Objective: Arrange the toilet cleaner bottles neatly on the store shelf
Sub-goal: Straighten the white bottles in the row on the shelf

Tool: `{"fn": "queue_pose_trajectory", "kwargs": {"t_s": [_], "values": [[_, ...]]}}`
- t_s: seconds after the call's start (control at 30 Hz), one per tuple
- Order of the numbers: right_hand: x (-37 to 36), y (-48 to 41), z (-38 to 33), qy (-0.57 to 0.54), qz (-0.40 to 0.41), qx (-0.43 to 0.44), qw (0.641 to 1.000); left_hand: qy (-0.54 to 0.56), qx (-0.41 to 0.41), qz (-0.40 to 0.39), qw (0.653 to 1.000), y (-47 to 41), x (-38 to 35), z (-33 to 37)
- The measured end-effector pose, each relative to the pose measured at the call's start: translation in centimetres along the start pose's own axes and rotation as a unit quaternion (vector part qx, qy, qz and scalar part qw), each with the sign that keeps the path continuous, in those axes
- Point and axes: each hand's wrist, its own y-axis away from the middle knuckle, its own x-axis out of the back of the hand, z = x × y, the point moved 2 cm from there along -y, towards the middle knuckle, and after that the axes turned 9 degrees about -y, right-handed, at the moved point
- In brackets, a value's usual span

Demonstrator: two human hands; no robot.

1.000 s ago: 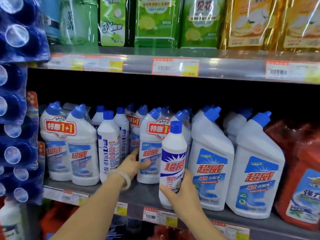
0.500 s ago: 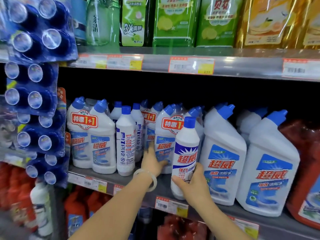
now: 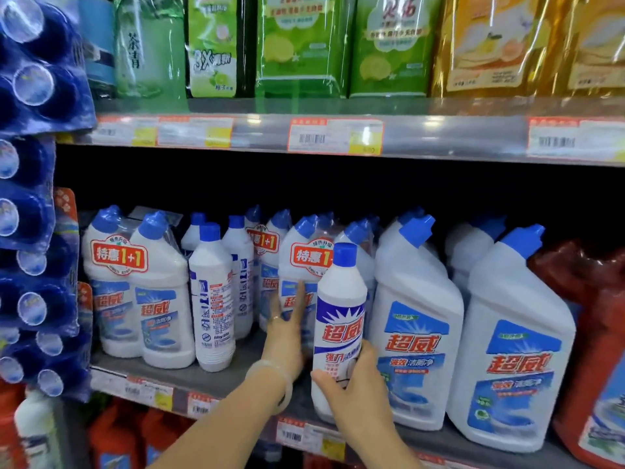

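Slim bottle (image 3: 340, 319) gripped by right hand (image 3: 358, 387) for placing; left hand (image 3: 285, 336), fingers flat, pushes twin pack (image 3: 306, 272) back, making room.

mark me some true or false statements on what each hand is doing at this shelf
1. The right hand grips a slim bottle with a blue cap. True.
2. The left hand holds a red bottle. False: its straight fingers touch a white twin pack marked 1+1.
3. The slim bottle lies on its side. False: it is upright, cap on top.
4. A bracelet sits on the left wrist. True.
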Motion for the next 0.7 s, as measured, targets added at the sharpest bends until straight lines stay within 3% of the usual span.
{"fn": "queue_pose_trajectory", "kwargs": {"t_s": [0.1, 0.43, 0.6, 0.7], "values": [[0.0, 0.0, 0.3, 0.002, 0.007, 0.014, 1.000, -0.089, -0.004, 0.005, 0.996, -1.2, -0.4, -0.4], [-0.6, -0.5, 0.2, 0.014, 0.022, 0.038, 0.999, -0.080, -0.007, -0.010, 0.997, -0.8, -1.1, -1.7], [-0.9, -1.5, 0.1, 0.039, 0.027, 0.055, 0.997, 0.141, 0.038, 0.059, 0.988, 3.0, 1.6, -0.9], [-2.2, -2.0, -0.2, 0.024, 0.000, 0.048, 0.999, 0.303, 0.054, -0.008, 0.951, 6.6, 2.6, -0.7]]}}
